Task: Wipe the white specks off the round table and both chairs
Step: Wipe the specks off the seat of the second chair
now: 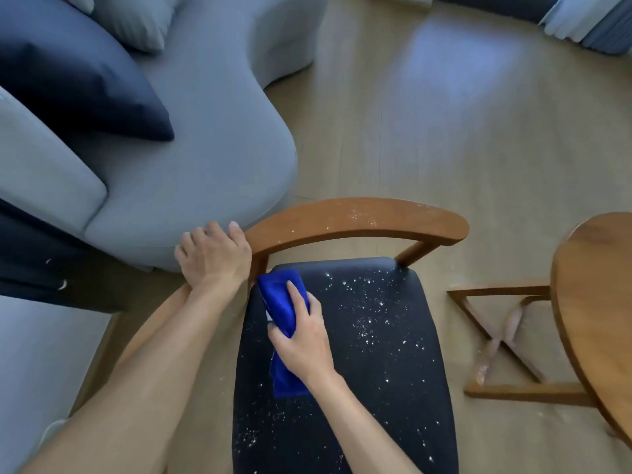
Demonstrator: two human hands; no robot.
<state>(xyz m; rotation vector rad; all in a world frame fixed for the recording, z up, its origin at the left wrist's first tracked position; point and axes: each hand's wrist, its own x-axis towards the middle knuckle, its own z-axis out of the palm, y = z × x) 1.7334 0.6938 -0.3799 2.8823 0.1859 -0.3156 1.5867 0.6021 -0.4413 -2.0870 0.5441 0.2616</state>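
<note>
One wooden chair with dark padded seat (376,354), scattered with white specks (367,323). Right hand (302,340) gripping one folded blue cloth (284,313) at seat's left rear; left hand (213,256), fingers curled round backrest end. One round wooden tabletop (598,302) at right.

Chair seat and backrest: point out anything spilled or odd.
White specks lie scattered across the dark chair seat, densest toward the right, and a few dot the wooden backrest. A pale dusty smear also marks the table base.
</note>
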